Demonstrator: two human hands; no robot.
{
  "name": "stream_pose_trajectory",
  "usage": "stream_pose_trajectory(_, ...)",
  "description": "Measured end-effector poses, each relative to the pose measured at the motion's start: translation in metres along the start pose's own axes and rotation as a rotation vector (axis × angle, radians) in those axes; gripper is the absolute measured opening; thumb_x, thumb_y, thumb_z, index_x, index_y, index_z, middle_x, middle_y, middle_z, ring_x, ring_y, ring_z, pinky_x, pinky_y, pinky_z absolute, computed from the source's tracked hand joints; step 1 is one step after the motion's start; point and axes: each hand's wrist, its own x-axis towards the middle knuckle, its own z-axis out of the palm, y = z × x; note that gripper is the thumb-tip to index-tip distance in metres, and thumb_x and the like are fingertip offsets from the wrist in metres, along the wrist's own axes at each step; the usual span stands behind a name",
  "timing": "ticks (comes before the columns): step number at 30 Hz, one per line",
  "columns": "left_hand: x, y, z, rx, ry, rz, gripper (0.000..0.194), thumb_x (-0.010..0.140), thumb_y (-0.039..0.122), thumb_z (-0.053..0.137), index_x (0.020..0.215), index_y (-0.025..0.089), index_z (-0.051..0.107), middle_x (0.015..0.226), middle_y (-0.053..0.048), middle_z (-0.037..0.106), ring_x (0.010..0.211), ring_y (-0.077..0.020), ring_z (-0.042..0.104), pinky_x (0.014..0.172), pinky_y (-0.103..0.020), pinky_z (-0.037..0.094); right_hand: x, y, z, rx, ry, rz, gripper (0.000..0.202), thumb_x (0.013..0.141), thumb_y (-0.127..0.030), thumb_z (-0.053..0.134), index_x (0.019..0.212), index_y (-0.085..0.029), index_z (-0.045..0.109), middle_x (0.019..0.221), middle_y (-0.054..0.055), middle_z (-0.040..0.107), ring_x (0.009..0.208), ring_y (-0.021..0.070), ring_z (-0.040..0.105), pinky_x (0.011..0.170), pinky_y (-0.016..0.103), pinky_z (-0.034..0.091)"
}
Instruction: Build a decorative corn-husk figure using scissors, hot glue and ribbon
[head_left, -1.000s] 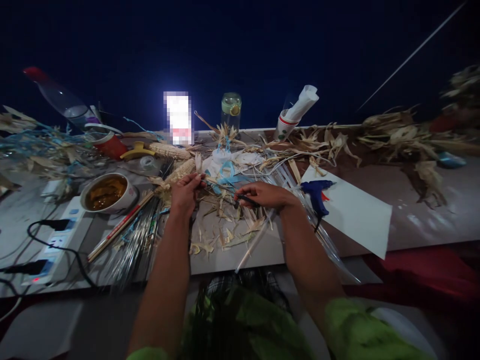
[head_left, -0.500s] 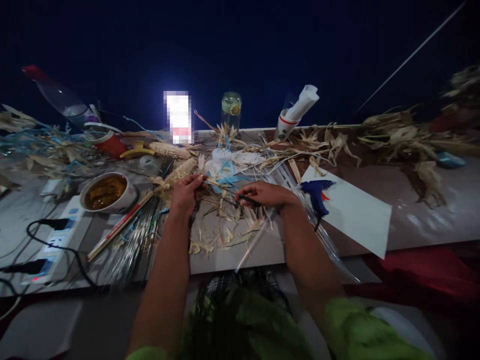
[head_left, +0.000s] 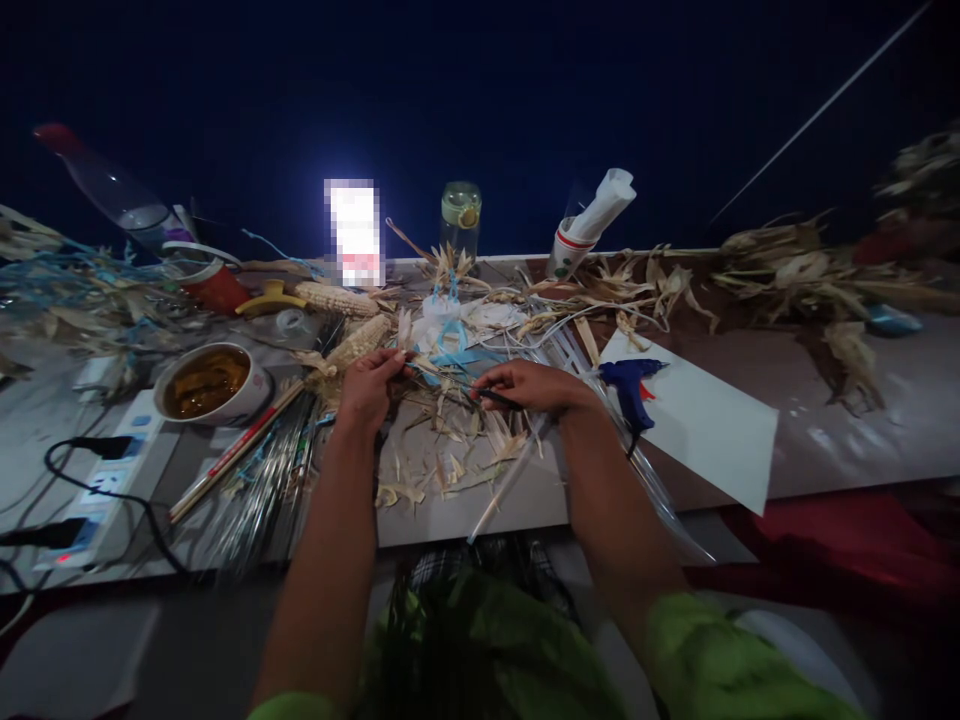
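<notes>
My left hand [head_left: 373,382] is closed, with thumb and forefinger pinching a narrow strip of corn husk [head_left: 420,367]. Closed around the black handles of a pair of scissors [head_left: 498,399] is my right hand [head_left: 529,384]. The slim blades point left, toward the husk strip; whether they touch it I cannot tell. Beneath and between both hands lie husk scraps [head_left: 469,440] on the table. Just beyond them is a tangle of light-blue plastic strip [head_left: 452,340]. A corn cob [head_left: 364,340] rests beside my left hand.
On the left stand a bowl of brown liquid [head_left: 204,387] and a power strip [head_left: 112,490] with cords. Thin clear sticks [head_left: 266,490] lie near my left forearm. A blue glue gun [head_left: 632,385] sits on white card [head_left: 705,425] at right. Behind are a bottle [head_left: 460,225] and a lit screen [head_left: 355,230].
Both hands stay almost in place. The husk strip between them shows less plainly than before. The whole view has shifted slightly.
</notes>
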Motion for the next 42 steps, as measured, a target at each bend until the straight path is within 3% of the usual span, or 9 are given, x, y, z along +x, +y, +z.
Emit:
stream_pose_trajectory(10, -0.002, 0.001, 0.001, 0.022, -0.016, -0.015, 0.027, 0.05, 0.024, 0.077, 0.07, 0.012, 0.062, 0.073, -0.004, 0.068, 0.049, -0.0073, 0.055, 0.044, -0.018, 0.041, 0.001, 0.001, 0.002, 0.005, -0.036, -0.014, 0.027, 0.069, -0.039, 0.066, 0.09, -0.022, 0.065, 0.081, 0.0, 0.063, 0.061, 0.0055, 0.049, 0.056, 0.018, 0.041)
stream_pose_trajectory(18, -0.006, 0.003, 0.005, 0.018, -0.048, -0.057, 0.027, 0.05, 0.024, 0.077, 0.069, 0.012, 0.062, 0.075, -0.004, 0.068, 0.051, -0.0064, 0.054, 0.05, -0.019, 0.045, 0.002, 0.0, 0.002, -0.019, -0.047, -0.01, 0.033, 0.068, -0.042, 0.066, 0.092, -0.019, 0.064, 0.068, -0.002, 0.057, 0.054, 0.004, 0.042, 0.051, 0.017, 0.032)
stream_pose_trajectory(29, -0.005, 0.002, 0.002, 0.013, -0.069, -0.063, 0.024, 0.053, 0.023, 0.076, 0.069, 0.012, 0.063, 0.072, -0.004, 0.067, 0.049, -0.0073, 0.055, 0.049, -0.02, 0.044, 0.004, 0.0, 0.001, -0.058, -0.019, -0.011, 0.026, 0.069, -0.032, 0.065, 0.09, -0.018, 0.066, 0.08, 0.001, 0.065, 0.066, 0.0082, 0.053, 0.062, 0.021, 0.04)
stream_pose_trajectory(33, -0.002, 0.001, 0.001, -0.04, -0.013, -0.028, 0.024, 0.053, 0.021, 0.075, 0.07, 0.012, 0.062, 0.075, -0.004, 0.067, 0.049, -0.0058, 0.053, 0.05, -0.02, 0.045, 0.0, -0.004, 0.002, -0.093, -0.007, 0.004, 0.028, 0.069, -0.034, 0.064, 0.092, -0.017, 0.065, 0.071, 0.0, 0.063, 0.059, 0.0077, 0.051, 0.058, 0.021, 0.039)
stream_pose_trajectory(36, -0.001, 0.002, 0.001, -0.112, 0.019, 0.043, 0.023, 0.053, 0.02, 0.076, 0.069, 0.013, 0.061, 0.076, -0.002, 0.067, 0.051, -0.0055, 0.054, 0.053, -0.02, 0.046, 0.001, -0.004, 0.002, -0.131, 0.083, -0.003, 0.04, 0.069, -0.038, 0.063, 0.102, -0.016, 0.061, 0.059, -0.003, 0.056, 0.054, 0.0073, 0.047, 0.055, 0.021, 0.036)
stream_pose_trajectory(39, -0.001, 0.003, 0.003, -0.188, 0.021, 0.089, 0.024, 0.051, 0.019, 0.077, 0.068, 0.014, 0.061, 0.075, -0.001, 0.067, 0.052, -0.0069, 0.056, 0.055, -0.021, 0.046, 0.007, -0.001, 0.004, -0.11, 0.266, -0.024, 0.053, 0.068, -0.037, 0.063, 0.114, -0.013, 0.053, 0.056, -0.004, 0.052, 0.055, 0.0084, 0.049, 0.056, 0.021, 0.038)
stream_pose_trajectory(42, -0.002, 0.003, 0.006, -0.204, 0.034, 0.09, 0.027, 0.049, 0.02, 0.077, 0.069, 0.015, 0.061, 0.075, -0.001, 0.068, 0.053, -0.0082, 0.057, 0.056, -0.022, 0.047, 0.015, 0.002, 0.008, -0.139, 0.433, -0.058, 0.051, 0.067, -0.039, 0.063, 0.111, -0.014, 0.055, 0.058, -0.003, 0.052, 0.055, 0.0089, 0.048, 0.056, 0.022, 0.038)
